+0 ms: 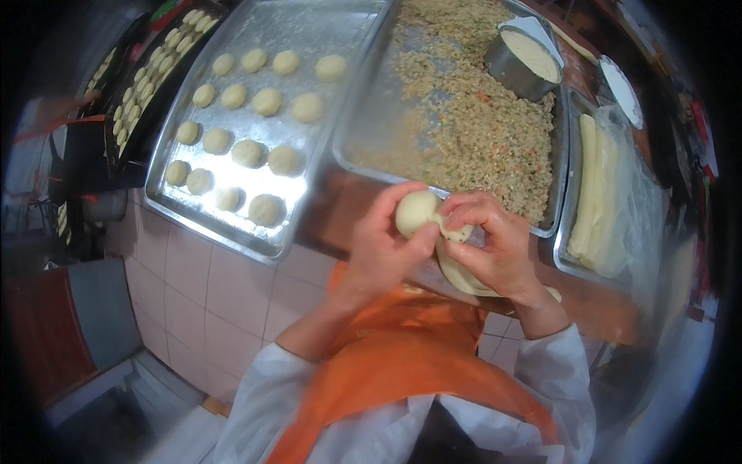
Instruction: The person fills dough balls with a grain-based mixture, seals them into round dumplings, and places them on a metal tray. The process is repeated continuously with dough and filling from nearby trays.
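My left hand (391, 238) holds a smooth round dough ball (416, 213) between thumb and fingers. The fingers of my right hand (487, 232) pinch the twisted neck of dough at the ball's right side, where a small speckled bit of dough sticks out. From there a strip of dough (464, 277) hangs down and runs under my right hand over the table edge area. Just beyond my hands, a metal tray (368, 170) bears a crumbly filling (493, 139) with orange and green bits. Whether the ball touches anything below is hidden.
Rows of dough balls (266, 101) sit on a metal tray (217, 235) at left. A metal container (513, 69) of pale crumbs stands in the filling. Dough rolls (585, 185) lie under plastic (617, 197) in a right-hand tray. Far left, a person's arm (64, 107) is near dark trays (145, 69) of dough pieces.
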Available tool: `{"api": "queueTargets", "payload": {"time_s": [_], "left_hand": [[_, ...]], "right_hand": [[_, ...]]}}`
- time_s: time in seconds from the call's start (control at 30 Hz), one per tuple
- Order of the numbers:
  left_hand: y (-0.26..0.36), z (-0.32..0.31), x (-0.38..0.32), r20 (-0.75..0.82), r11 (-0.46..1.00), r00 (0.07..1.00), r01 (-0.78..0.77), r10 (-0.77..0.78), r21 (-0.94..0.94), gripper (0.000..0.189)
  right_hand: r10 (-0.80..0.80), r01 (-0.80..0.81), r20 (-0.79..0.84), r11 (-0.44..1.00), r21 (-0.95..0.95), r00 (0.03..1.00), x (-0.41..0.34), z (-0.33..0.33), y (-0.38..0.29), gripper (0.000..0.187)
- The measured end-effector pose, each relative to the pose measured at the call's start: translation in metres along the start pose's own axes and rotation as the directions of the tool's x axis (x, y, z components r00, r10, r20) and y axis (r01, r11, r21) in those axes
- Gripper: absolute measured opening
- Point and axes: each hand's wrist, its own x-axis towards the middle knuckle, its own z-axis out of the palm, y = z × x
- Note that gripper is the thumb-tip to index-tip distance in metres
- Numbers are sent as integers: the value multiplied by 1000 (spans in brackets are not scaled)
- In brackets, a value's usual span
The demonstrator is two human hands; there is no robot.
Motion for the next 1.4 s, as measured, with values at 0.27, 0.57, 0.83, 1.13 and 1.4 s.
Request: {"api": "queueTargets", "payload": {"time_s": [0.27, 0.57, 0.83, 1.13, 1.4], "left_hand": [[-15, -23, 9, -147, 854, 956, -150, 254, 498, 38], [-65, -104, -10, 357, -79, 892, -349, 279, 934, 69], [-68, -93, -24, 316, 49, 943, -322, 108, 945, 74], [-68, -92, -10, -7, 335, 951, -102, 310, 937, 55], [-52, -70, -7, 70, 430, 990, -115, 120, 895, 51]], "right_hand": [[-302, 317, -104, 925, 208, 948, -3, -17, -11, 25], [278, -202, -179, 914, 352, 944, -43, -7, 13, 26], [311, -231, -141, 884, 407, 940, -45, -7, 25, 26], [279, -200, -127, 878, 434, 952, -40, -4, 13, 22], [389, -309, -75, 821, 481, 918, -40, -4, 33, 21]]}}
